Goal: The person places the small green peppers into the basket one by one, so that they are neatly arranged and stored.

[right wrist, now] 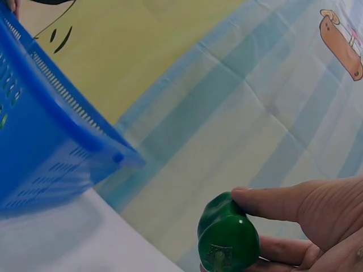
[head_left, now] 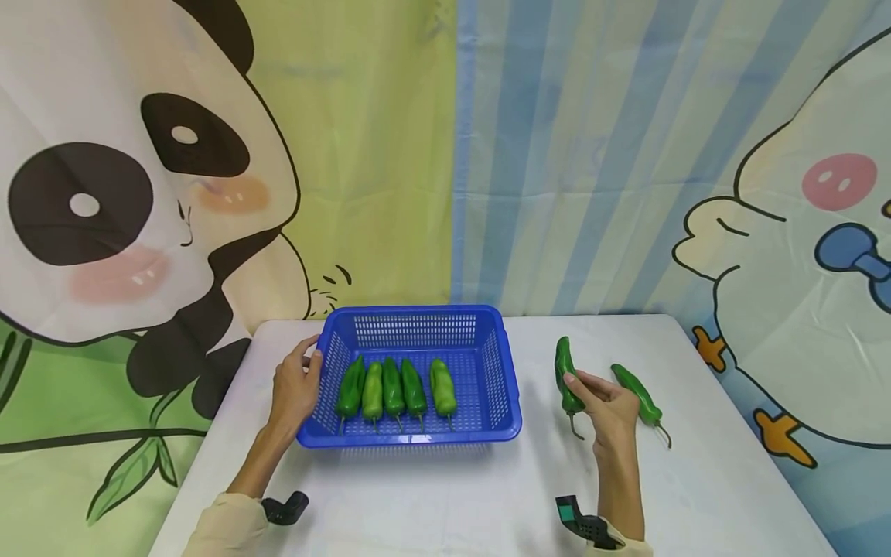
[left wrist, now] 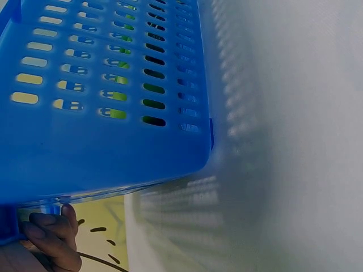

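A blue plastic basket (head_left: 411, 442) with slotted walls stands on the white table. Several green peppers (head_left: 393, 387) lie side by side inside it, stems toward the near wall. My left hand (head_left: 295, 387) holds the basket's left rim; in the left wrist view its curled fingers (left wrist: 54, 235) show at the rim. To the right of the basket, my right hand (head_left: 607, 406) pinches a green pepper (head_left: 566, 375) between thumb and fingers, its stem pointing down. The right wrist view shows this pepper (right wrist: 227, 241) stem end on. Another green pepper (head_left: 639, 394) lies just right of that hand.
The white table (head_left: 445, 503) ends at a far edge just behind the basket. Cartoon-printed curtains (head_left: 557, 155) hang behind and beside the table. A black wrist device (head_left: 285, 508) is on the left arm, and another (head_left: 588, 526) is on the right.
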`<state>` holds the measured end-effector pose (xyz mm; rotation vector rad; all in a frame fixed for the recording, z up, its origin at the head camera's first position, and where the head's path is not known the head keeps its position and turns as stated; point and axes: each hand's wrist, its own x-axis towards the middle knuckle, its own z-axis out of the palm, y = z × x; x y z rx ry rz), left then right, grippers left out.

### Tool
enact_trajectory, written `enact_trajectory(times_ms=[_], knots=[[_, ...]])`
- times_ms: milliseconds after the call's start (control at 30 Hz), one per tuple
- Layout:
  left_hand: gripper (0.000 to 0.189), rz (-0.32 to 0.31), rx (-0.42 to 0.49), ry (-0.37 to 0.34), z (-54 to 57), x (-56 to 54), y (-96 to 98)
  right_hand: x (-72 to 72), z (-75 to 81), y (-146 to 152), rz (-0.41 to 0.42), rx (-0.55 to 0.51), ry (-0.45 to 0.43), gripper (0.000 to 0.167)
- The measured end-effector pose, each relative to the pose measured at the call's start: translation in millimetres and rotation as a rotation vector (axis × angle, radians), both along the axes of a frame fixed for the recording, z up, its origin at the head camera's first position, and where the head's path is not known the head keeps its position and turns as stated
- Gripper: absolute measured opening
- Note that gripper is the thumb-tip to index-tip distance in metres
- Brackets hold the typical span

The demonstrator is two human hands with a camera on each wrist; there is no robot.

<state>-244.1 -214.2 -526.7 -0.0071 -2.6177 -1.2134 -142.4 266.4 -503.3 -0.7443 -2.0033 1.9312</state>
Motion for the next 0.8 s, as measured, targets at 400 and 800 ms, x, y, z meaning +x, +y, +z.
enact_trajectory(times_ms=[400,800], knots=[[0.046,0.012,-0.014,0.004,0.2,-0.2,1.1,-2.2,19.8,-21,0.019,0.016,0.01,0.054],[0.047,0.014,-0.02,-0.015,0.9,-1.5,1.7,-3.4,31.2,-40,0.089,-0.005,0.077,0.049]])
